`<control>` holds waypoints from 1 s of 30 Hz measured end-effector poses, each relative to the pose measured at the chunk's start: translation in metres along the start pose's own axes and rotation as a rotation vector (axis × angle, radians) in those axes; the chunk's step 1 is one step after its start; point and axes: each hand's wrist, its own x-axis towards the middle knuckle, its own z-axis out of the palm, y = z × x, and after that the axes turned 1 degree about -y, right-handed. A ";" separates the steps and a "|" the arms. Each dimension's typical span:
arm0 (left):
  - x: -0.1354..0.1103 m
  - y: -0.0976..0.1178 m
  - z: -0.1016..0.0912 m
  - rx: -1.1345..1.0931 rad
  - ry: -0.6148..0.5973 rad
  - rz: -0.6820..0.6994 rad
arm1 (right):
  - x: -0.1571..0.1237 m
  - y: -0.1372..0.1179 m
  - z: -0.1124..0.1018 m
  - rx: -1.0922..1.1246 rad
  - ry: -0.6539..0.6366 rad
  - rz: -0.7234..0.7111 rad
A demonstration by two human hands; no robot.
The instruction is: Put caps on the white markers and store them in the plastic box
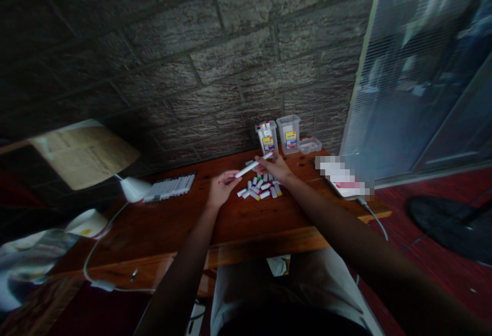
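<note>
While the left hand (223,188) pinches one end of a slim white marker (250,166) in its fingertips, the right hand (280,168) grasps it near the other, holding it slantwise above the wooden desk (184,231), over the far side of a loose heap of short white caps (264,194) with coloured ends. The step in hand appears to be work on this single marker; whether it is capped is too small to tell. The next move seems to call for a steady left pinch while the right fingers manage their end. A row of white markers (173,187) lies off to the left, and a clear tub (268,144) of upright markers stands behind.
</note>
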 end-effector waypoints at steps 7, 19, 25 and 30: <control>0.001 -0.002 -0.002 0.073 0.058 0.065 | -0.001 -0.003 0.000 -0.040 -0.011 0.018; 0.003 0.004 -0.005 -0.019 0.068 -0.076 | -0.001 -0.004 -0.006 -0.254 -0.130 -0.043; 0.004 0.014 -0.002 -0.327 0.022 -0.140 | -0.005 0.007 0.002 -0.351 -0.226 -0.252; 0.007 0.020 -0.003 -0.557 -0.032 -0.276 | -0.009 0.008 0.005 -0.418 -0.262 -0.277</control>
